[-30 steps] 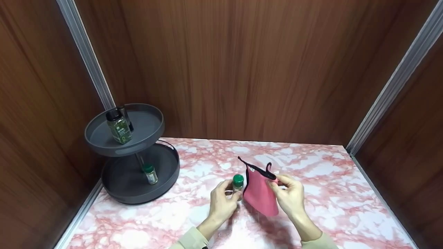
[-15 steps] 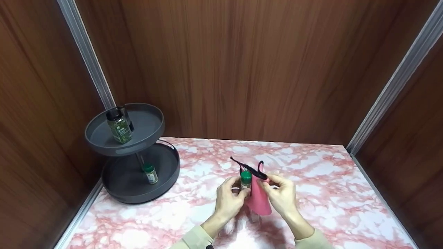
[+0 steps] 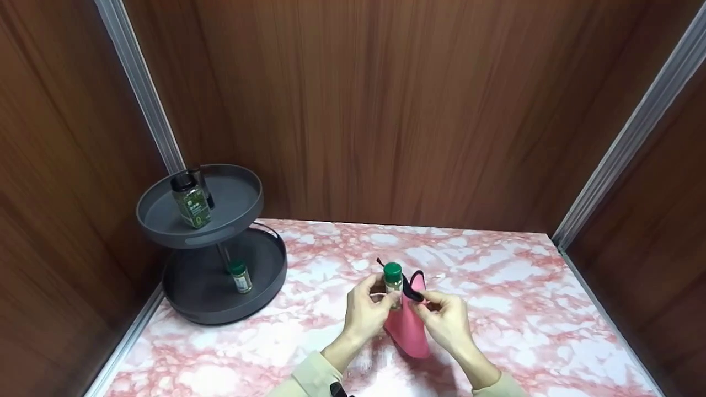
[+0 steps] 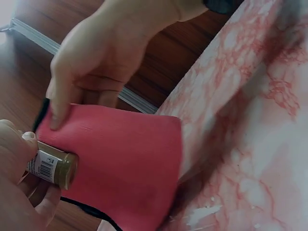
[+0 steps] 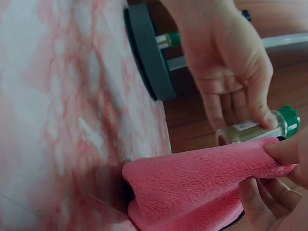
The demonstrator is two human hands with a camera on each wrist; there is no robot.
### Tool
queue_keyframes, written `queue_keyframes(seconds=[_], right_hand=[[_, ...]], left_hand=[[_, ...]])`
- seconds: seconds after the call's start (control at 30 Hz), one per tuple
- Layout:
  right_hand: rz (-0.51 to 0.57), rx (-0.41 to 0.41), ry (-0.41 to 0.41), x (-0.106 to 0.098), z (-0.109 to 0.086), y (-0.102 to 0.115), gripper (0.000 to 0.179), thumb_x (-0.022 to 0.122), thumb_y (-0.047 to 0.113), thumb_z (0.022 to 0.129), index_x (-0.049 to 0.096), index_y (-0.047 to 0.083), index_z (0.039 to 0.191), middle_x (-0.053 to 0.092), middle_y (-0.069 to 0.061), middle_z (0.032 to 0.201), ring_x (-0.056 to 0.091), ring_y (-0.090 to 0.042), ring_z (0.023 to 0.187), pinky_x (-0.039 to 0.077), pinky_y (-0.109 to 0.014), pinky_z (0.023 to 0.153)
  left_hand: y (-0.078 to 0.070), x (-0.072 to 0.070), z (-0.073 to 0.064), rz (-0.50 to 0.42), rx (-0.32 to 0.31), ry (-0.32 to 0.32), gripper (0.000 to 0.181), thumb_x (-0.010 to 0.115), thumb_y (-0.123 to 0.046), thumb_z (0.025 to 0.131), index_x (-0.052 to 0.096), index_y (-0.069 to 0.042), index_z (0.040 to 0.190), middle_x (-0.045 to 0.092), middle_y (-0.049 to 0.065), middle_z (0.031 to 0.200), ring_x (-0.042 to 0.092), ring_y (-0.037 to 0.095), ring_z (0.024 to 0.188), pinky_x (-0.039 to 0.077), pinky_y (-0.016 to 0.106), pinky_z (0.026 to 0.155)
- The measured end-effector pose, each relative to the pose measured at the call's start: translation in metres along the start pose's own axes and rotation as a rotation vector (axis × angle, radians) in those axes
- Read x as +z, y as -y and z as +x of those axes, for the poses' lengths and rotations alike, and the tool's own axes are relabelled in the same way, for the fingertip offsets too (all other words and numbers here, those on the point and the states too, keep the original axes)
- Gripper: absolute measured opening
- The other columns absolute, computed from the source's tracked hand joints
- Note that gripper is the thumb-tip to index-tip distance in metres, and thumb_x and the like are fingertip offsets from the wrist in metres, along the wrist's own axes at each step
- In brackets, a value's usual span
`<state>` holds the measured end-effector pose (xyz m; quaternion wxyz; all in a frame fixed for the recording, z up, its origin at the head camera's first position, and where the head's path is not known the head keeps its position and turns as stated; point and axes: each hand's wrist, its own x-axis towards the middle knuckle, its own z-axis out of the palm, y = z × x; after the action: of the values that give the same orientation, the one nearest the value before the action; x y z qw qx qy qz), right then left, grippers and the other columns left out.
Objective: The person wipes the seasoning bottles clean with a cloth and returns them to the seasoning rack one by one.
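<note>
In the head view my left hand (image 3: 365, 309) grips a small glass spice jar (image 3: 393, 281) with a green cap, held upright above the table. Its barcode label and brownish contents show in the left wrist view, where the jar's base overlaps the pink cloth (image 4: 125, 159). My right hand (image 3: 445, 320) pinches that cloth by its black-trimmed top edge, thumb on one side and fingers on the other. The cloth hangs down beside the jar, folded over, its fuzzy face showing in the right wrist view. Two black-trimmed corners stick up over the hands.
A dark grey two-tier round tray stand (image 3: 220, 314) stands at the table's left. On its upper tier sit a black-capped jar of green herbs (image 3: 193, 205) and a slim dark bottle (image 3: 203, 187). Below is another green-capped jar (image 3: 240, 277). Wood panels (image 3: 353, 110) enclose the pink marbled table (image 3: 496, 314).
My left hand has moved the jar right, close against the cloth, and raised it slightly. My right hand has shifted left and a little lower with the cloth, which has narrowed.
</note>
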<state>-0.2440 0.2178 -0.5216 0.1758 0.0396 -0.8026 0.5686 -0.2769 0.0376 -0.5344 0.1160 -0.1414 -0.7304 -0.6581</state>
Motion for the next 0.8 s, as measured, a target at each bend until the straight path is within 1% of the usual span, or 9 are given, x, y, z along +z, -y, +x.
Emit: queue_keyframes(seconds=[0.17, 0.37, 0.43, 0.5, 0.67, 0.73, 0.8], right_hand=[[-0.006, 0.001, -0.012, 0.002, -0.001, 0.0, 0.023, 0.086, -0.006, 0.089, 0.087, -0.001, 0.112, 0.086, -0.022, 0.098, 0.07, 0.001, 0.07, 0.057, -0.011, 0.064], [0.047, 0.0, -0.037, 0.002, 0.001, 0.009, 0.025, 0.084, -0.007, 0.091, 0.085, -0.005, 0.116, 0.085, -0.027, 0.107, 0.071, 0.001, 0.074, 0.06, -0.013, 0.066], [0.065, -0.011, -0.05, 0.001, 0.004, 0.014, 0.023, 0.083, -0.007, 0.092, 0.085, -0.006, 0.115, 0.085, -0.028, 0.105, 0.071, 0.001, 0.075, 0.06, -0.013, 0.067], [0.093, -0.035, -0.067, 0.0, 0.008, 0.019, 0.022, 0.082, -0.009, 0.092, 0.085, -0.007, 0.113, 0.084, -0.029, 0.103, 0.071, 0.002, 0.075, 0.062, -0.014, 0.067], [0.123, -0.14, -0.102, -0.006, 0.018, 0.032, 0.018, 0.082, -0.011, 0.09, 0.085, -0.009, 0.108, 0.083, -0.031, 0.095, 0.072, 0.003, 0.073, 0.062, -0.013, 0.067], [0.114, -0.166, -0.104, -0.008, 0.021, 0.036, 0.018, 0.082, -0.011, 0.09, 0.085, -0.01, 0.107, 0.082, -0.03, 0.093, 0.071, 0.005, 0.073, 0.061, -0.012, 0.067], [0.112, -0.176, -0.098, -0.009, 0.022, 0.037, 0.018, 0.081, -0.012, 0.09, 0.085, -0.01, 0.107, 0.082, -0.03, 0.092, 0.071, 0.006, 0.073, 0.061, -0.012, 0.067]], left_hand=[[0.0, 0.001, 0.002, 0.002, 0.0, -0.008, 0.032, 0.089, -0.013, 0.095, 0.079, -0.004, 0.124, 0.083, 0.014, 0.115, 0.083, 0.024, 0.102, 0.069, 0.03, 0.091], [0.001, 0.003, 0.0, 0.028, 0.012, 0.009, 0.032, 0.087, -0.012, 0.096, 0.079, -0.004, 0.126, 0.083, 0.016, 0.116, 0.083, 0.025, 0.102, 0.069, 0.028, 0.088], [0.002, 0.003, -0.001, 0.029, 0.013, 0.016, 0.033, 0.087, -0.011, 0.097, 0.079, -0.004, 0.128, 0.082, 0.016, 0.117, 0.083, 0.025, 0.103, 0.069, 0.027, 0.089], [0.002, 0.003, -0.002, 0.032, 0.016, 0.022, 0.033, 0.087, -0.01, 0.096, 0.08, -0.004, 0.128, 0.082, 0.016, 0.116, 0.083, 0.026, 0.103, 0.069, 0.026, 0.089], [0.003, 0.003, -0.005, 0.029, 0.018, 0.043, 0.032, 0.088, -0.008, 0.094, 0.081, -0.005, 0.125, 0.083, 0.015, 0.112, 0.082, 0.023, 0.102, 0.068, 0.024, 0.089], [0.002, 0.003, -0.005, 0.023, 0.02, 0.045, 0.032, 0.088, -0.009, 0.094, 0.081, -0.004, 0.125, 0.083, 0.015, 0.112, 0.082, 0.023, 0.103, 0.068, 0.023, 0.089], [0.001, 0.003, -0.004, 0.012, 0.02, 0.045, 0.033, 0.088, -0.009, 0.094, 0.081, -0.004, 0.126, 0.083, 0.015, 0.114, 0.082, 0.023, 0.103, 0.068, 0.022, 0.089]])
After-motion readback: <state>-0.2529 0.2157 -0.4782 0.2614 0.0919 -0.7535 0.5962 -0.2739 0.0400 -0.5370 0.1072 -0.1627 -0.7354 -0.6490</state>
